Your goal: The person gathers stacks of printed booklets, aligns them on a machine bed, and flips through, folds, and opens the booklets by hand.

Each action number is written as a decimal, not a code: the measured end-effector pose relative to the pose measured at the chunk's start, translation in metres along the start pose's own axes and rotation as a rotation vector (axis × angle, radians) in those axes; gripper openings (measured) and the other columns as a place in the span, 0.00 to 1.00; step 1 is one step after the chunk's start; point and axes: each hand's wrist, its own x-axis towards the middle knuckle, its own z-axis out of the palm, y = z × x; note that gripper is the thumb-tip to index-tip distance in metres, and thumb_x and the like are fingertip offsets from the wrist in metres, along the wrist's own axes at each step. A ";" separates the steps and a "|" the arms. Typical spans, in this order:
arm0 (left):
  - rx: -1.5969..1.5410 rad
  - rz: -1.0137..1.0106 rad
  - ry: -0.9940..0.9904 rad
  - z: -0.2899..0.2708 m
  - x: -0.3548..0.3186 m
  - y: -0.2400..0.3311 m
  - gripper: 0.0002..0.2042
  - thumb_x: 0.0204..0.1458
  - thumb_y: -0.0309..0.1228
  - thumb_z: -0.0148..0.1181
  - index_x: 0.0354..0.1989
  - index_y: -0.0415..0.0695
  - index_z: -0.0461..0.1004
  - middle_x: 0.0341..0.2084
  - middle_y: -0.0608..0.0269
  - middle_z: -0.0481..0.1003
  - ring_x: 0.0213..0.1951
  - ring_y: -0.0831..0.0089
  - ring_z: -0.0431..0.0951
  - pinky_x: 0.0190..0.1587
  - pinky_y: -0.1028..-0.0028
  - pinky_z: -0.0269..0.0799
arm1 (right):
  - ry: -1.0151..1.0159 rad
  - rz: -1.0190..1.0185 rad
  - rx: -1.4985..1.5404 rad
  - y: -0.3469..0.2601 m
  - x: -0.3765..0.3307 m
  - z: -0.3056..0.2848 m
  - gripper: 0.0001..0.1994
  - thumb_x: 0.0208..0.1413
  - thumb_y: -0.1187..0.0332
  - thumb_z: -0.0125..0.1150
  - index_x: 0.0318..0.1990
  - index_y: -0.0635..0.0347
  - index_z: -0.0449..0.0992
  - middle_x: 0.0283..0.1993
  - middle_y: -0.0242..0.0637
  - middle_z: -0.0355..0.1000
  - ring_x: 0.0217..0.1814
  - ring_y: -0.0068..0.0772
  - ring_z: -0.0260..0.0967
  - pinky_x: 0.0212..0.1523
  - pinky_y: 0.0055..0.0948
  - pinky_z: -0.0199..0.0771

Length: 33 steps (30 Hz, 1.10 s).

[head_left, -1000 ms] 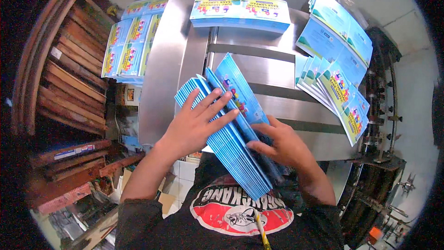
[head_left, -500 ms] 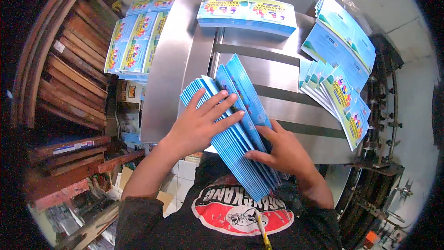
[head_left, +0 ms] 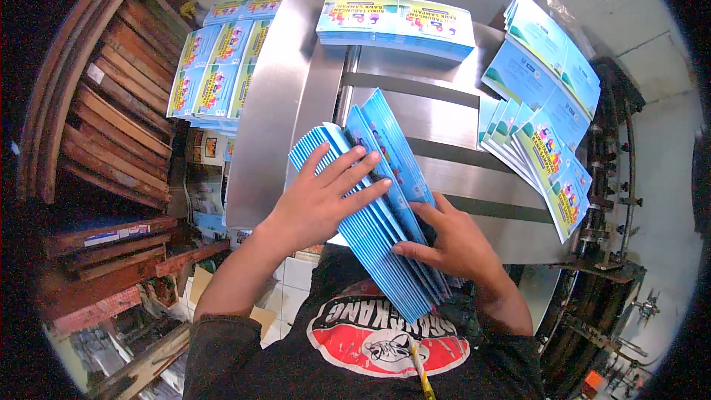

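Observation:
A thick stack of blue booklets (head_left: 370,241) stands tilted on its edges between my hands, its folded spines fanned like ribs. It rests partly on the metal table and reaches down to my shirt front. My left hand (head_left: 322,196) lies across the spines with fingers spread, the tips touching the inner booklets. On the other side, my right hand (head_left: 455,241) grips the right-hand booklets, thumb and index finger showing on the near face and the other fingers hidden behind. Between the hands, a gap parts the stack, and a printed cover (head_left: 396,152) shows in it.
The slatted metal table (head_left: 289,104) bears a neat booklet pile (head_left: 396,26) at the back and loose fanned booklets (head_left: 548,89) at the right. More booklet piles (head_left: 215,67) stand left of it. Wooden boards (head_left: 118,96) fill a rack far left; machine parts (head_left: 611,178) stand far right.

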 end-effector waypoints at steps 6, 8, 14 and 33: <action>0.017 0.021 0.013 0.000 0.001 -0.001 0.26 0.47 0.30 0.59 0.58 0.59 0.67 0.64 0.61 0.62 0.64 0.64 0.62 0.63 0.50 0.52 | 0.005 0.017 -0.036 -0.005 0.000 0.001 0.33 0.45 0.48 0.69 0.55 0.60 0.70 0.50 0.54 0.67 0.44 0.56 0.73 0.46 0.45 0.75; -0.014 0.009 0.028 -0.001 0.000 -0.001 0.26 0.47 0.30 0.58 0.59 0.59 0.67 0.64 0.61 0.62 0.64 0.64 0.62 0.63 0.49 0.52 | 0.005 0.005 -0.034 -0.006 0.000 0.000 0.33 0.45 0.48 0.69 0.55 0.60 0.70 0.50 0.54 0.67 0.44 0.56 0.73 0.46 0.45 0.75; 0.001 -0.030 0.052 0.002 -0.004 -0.001 0.28 0.48 0.28 0.57 0.61 0.59 0.65 0.66 0.60 0.58 0.67 0.61 0.56 0.64 0.46 0.48 | 0.018 0.090 -0.016 -0.011 -0.002 0.004 0.27 0.49 0.58 0.63 0.57 0.56 0.70 0.62 0.57 0.58 0.51 0.62 0.70 0.54 0.47 0.70; 0.002 0.013 -0.040 -0.003 -0.006 -0.004 0.33 0.44 0.31 0.60 0.63 0.62 0.63 0.68 0.59 0.55 0.69 0.58 0.54 0.65 0.43 0.45 | -0.003 -0.060 -0.141 -0.025 -0.003 0.009 0.32 0.52 0.49 0.63 0.61 0.56 0.65 0.67 0.63 0.46 0.56 0.67 0.66 0.56 0.49 0.70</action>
